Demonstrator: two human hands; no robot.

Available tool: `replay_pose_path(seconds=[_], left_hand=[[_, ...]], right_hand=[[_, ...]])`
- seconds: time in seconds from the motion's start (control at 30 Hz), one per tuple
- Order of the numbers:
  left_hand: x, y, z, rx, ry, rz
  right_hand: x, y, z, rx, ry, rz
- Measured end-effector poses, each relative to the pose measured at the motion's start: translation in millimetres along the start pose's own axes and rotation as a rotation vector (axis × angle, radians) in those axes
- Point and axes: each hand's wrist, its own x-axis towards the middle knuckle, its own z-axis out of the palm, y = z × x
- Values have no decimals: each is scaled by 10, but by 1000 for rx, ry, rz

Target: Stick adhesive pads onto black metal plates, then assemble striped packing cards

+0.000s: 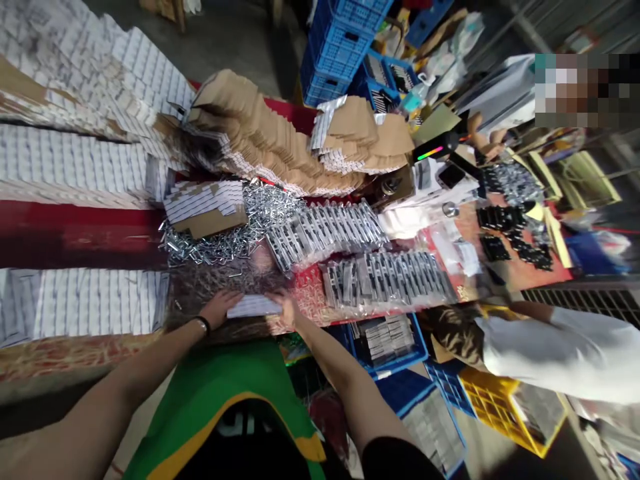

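Holding white printed sheet [254, 307], left hand [219, 309], right hand [286, 309], print [260, 306] unreadable

White paper strip [254, 307], flat, between left hand [219, 309] and right hand [284, 308].

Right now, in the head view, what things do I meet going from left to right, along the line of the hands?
white printed sheets → left hand → white paper slip → right hand → bagged metal fittings → co-worker's white sleeve

the left hand [216, 309] and right hand [284, 308] reach forward, nearly meeting, palms down.
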Motion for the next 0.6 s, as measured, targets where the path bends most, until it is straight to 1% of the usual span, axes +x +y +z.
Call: replay_pose_path(seconds=[0.07, 0.1, 0.13, 0.2, 0.27, 0.3, 0.37, 0.47, 0.6], left_hand=[[-88, 70, -68, 139, -78, 83], [-115, 121, -83, 228, -119, 128], [-121, 181, -80, 313, -155, 167], [-64, 312, -18, 423, -204, 182], [53, 417, 75, 450, -204, 128], [113, 449, 113, 442, -201, 101], [189, 473, 156, 406, -210, 86], [138, 467, 184, 367, -244, 110], [-10, 554, 296, 370, -152, 93]], right_hand=[[-117, -21, -8, -262, -231, -105], [-172, -38, 5, -407, -315, -128], [-215, -59, 32, -535, -350, -121], [-256, -112, 106, -689, -291, -60], [-240, -164, 159, -747, -227, -21], [-220, -185, 164, -748, -231, -16], [-178, -216, 140, -727, -280, -29], [-183, -235, 121, -725, -337, -33], [-296, -241, 222, -767, -307, -7]])
